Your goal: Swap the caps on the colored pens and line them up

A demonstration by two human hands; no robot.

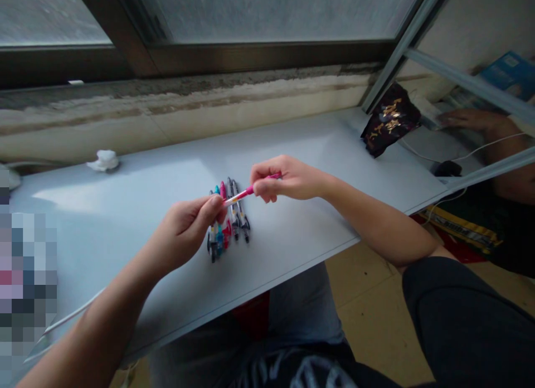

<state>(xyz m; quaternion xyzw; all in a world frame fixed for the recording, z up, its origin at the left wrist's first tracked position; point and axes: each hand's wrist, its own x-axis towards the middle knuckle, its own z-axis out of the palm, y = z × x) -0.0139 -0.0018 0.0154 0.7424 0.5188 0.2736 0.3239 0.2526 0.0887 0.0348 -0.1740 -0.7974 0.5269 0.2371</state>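
Head view, the only one here: the person's got a pink pen (239, 197) stretched between both hands, over the far half of a row of pens (233, 212) lying on the white table (301, 232). It slants, with its right end farther away. Left hand (190, 226) has the near-left end pinched between thumb and fingers; right hand (288, 179) has a narrow pinch on the solid pink part at the far right, other fingers curled in. Can't tell if that pink part is a separate piece, too small and soft.

For handling it well, I'd say both pinches should stay in line with the barrel, because any sideways push would bend or twist it. Firm but light on the clear middle. A bit of height helps too: the left hand hides part of the row's left side, and a dropped wrist could scatter those pens. Can't tell whether it's touching them. Crumpled tissue (104, 160) far left and dark packet (390, 119) far right are well apart from all this.
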